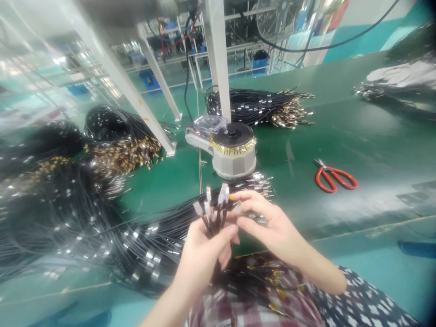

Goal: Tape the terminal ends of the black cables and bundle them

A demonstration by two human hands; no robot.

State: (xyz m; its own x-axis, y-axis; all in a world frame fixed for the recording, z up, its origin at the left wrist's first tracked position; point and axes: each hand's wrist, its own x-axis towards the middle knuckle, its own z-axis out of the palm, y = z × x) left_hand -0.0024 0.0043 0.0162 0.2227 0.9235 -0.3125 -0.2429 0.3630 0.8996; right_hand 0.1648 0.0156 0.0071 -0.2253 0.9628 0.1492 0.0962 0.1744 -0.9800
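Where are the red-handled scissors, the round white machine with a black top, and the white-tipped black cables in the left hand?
Red-handled scissors (329,170): head view, near the pivot.
Round white machine (235,162): head view, white side wall.
White-tipped black cables (215,224): head view, black strands below the tips.

A: What's red, right of centre?
B: The pliers' handles (334,171), on a green tabletop (340,131).
A: And lower left?
B: Black cables (160,229) — the held tips (224,192) at centre show greyish white.
A: Bottom edge?
B: Maroon-and-white checked cloth (218,309) — beside it, dark fabric (371,297) splashed with white.
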